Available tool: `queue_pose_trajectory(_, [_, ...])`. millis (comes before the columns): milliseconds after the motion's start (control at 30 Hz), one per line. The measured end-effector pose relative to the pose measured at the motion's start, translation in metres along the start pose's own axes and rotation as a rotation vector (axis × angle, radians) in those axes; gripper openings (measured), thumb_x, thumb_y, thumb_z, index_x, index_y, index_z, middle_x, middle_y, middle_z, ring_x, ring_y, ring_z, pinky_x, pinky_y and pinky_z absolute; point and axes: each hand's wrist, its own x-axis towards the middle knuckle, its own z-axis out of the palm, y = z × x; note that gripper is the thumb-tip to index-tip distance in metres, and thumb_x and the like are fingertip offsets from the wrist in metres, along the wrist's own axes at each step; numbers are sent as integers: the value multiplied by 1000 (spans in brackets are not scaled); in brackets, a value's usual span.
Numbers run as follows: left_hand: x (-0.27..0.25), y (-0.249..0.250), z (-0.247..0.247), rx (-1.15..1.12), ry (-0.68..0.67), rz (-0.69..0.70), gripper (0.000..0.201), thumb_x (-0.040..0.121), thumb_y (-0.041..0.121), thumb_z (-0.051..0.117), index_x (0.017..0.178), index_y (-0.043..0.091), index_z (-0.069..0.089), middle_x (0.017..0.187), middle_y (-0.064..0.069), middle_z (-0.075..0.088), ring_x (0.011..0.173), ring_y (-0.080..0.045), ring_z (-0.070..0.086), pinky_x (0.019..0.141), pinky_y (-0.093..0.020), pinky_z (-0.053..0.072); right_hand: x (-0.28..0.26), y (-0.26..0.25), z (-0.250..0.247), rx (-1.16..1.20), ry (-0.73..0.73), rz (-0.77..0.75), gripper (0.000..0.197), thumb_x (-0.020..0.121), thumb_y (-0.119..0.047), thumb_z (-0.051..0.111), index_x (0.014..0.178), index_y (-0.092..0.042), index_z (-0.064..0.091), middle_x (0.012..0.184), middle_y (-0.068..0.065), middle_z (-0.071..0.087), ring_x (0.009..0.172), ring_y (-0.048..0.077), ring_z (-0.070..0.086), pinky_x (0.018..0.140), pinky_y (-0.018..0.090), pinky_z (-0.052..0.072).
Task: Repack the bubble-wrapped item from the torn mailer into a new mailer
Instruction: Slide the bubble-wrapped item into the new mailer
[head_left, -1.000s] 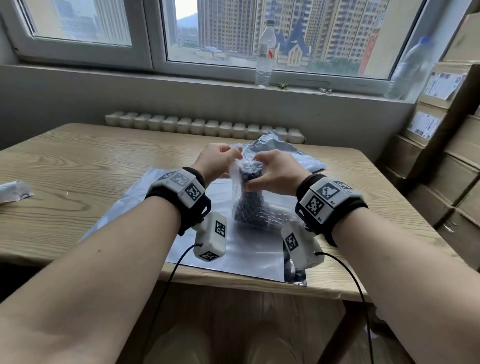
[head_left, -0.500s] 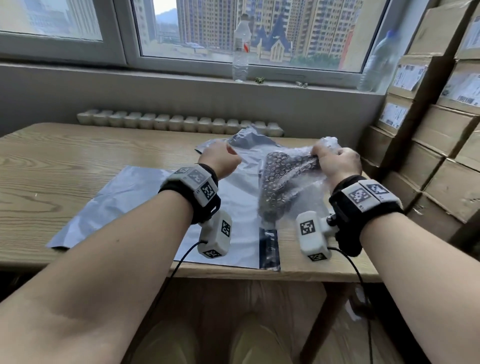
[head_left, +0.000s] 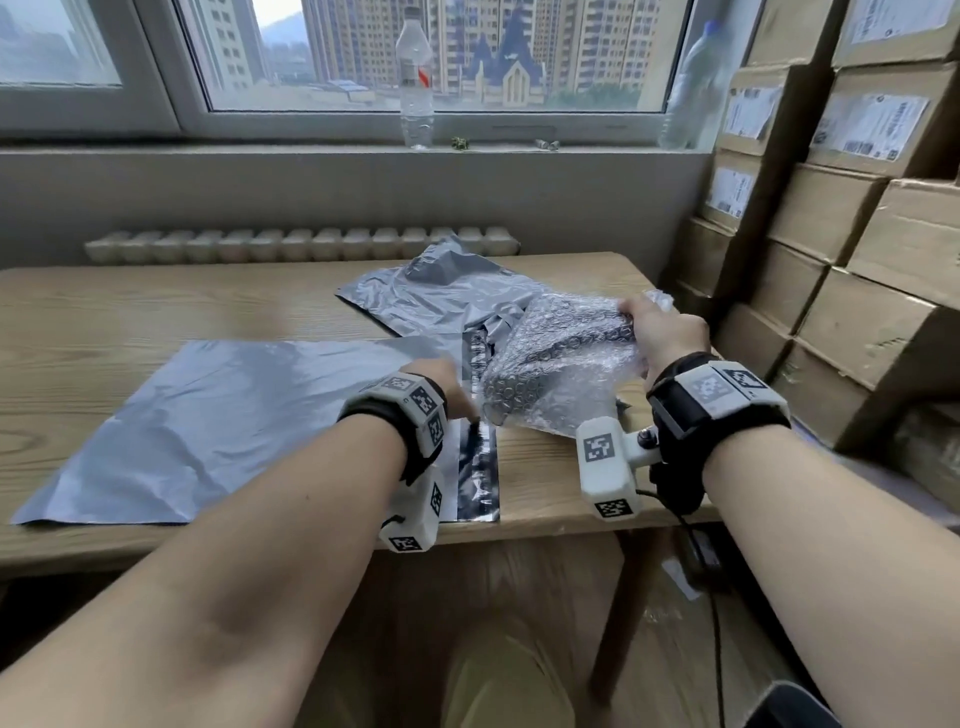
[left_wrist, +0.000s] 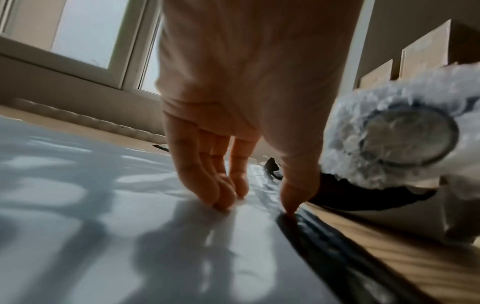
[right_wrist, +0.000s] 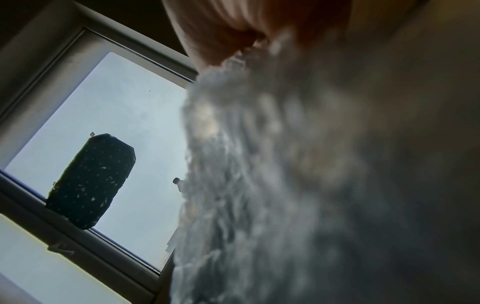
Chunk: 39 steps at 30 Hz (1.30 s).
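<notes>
A flat grey new mailer (head_left: 234, 415) lies on the wooden table (head_left: 104, 322), its dark adhesive strip (head_left: 475, 467) at the right end. My left hand (head_left: 447, 389) comes down on that end; in the left wrist view its fingertips (left_wrist: 223, 197) touch the mailer (left_wrist: 78, 205) and the thumb sits at the strip's edge. My right hand (head_left: 660, 332) grips the top of the bubble-wrapped item (head_left: 561, 364), a dark object in clear wrap, tilted above the table's right side. The wrap (right_wrist: 285, 185) fills the right wrist view. The crumpled torn mailer (head_left: 431, 296) lies behind.
Stacked cardboard boxes (head_left: 857, 234) with labels stand close on the right. A plastic bottle (head_left: 415, 78) stands on the window sill, another (head_left: 691, 88) at the right end. A radiator (head_left: 301, 244) runs behind the table. The table's front edge is near my wrists.
The right hand has carried the wrapped item off to the right, alone. The left hand let go of it and dropped onto the new mailer's right end.
</notes>
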Motion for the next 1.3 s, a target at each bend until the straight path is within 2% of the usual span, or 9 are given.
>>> queue_pose_trajectory(200, [4,2,-4,-19,-67,-11,32,78,25,73,99,1,68,81,-9,63,80,-24,65,82,-33,57,3,3,8,-36,12,23,63,56,-49,68,102,-7,59,89,7,57,78,25,52,71,35,45])
queue_pose_trajectory(300, [2,2,-5,5,-64,0,17,80,18,69,69,8,60,70,-6,60,75,-23,61,73,-28,53,4,4,11,-39,20,14,63,54,-50,67,100,-6,63,85,7,58,75,25,53,68,34,43])
queue_pose_trajectory(367, [-1,2,-4,26,-30,12,29,80,14,65,58,14,47,60,-1,52,73,-23,58,67,-24,48,3,2,12,-44,20,17,58,56,-49,68,96,-7,63,83,6,59,74,25,53,67,34,44])
queue_pose_trajectory(500, [-3,-1,-5,15,9,36,35,81,12,63,57,21,39,58,3,44,74,-20,51,63,-20,41,-1,-1,16,-52,4,9,60,48,-51,65,92,-11,62,82,6,56,73,25,50,66,34,42])
queue_pose_trajectory(600, [1,-11,-7,-123,-94,-17,22,80,9,60,59,13,51,58,-3,52,60,-21,53,61,-25,45,-3,-3,24,-65,-31,-9,64,41,-53,64,90,-13,60,82,6,55,72,24,49,63,32,39])
queue_pose_trajectory(800, [-2,-29,-31,-489,-171,-80,16,87,5,42,71,8,44,59,-4,40,49,-15,40,55,-23,43,-7,-6,45,-119,-110,-42,64,62,-45,71,111,-4,62,94,6,56,85,24,55,73,32,45])
queue_pose_trajectory(900, [-6,-39,-42,-643,-124,-87,18,85,3,38,68,8,42,62,-4,43,53,-16,44,57,-26,46,-12,-6,54,-151,-151,-51,59,66,-41,73,111,-3,64,95,5,58,82,22,55,66,25,42])
queue_pose_trajectory(1033, [-9,-45,-45,-721,-44,-78,19,86,3,36,69,8,44,65,-6,47,54,-17,46,53,-26,47,-20,-5,58,-206,-185,-56,46,73,-32,72,105,-2,62,96,8,57,66,20,48,31,9,30])
queue_pose_trajectory(1300, [-7,-47,-25,-482,-55,-3,21,90,13,44,74,4,53,68,-8,55,57,-19,55,55,-27,51,-11,-31,29,-283,59,-190,48,74,-44,65,104,-7,66,109,12,67,102,30,60,80,29,43])
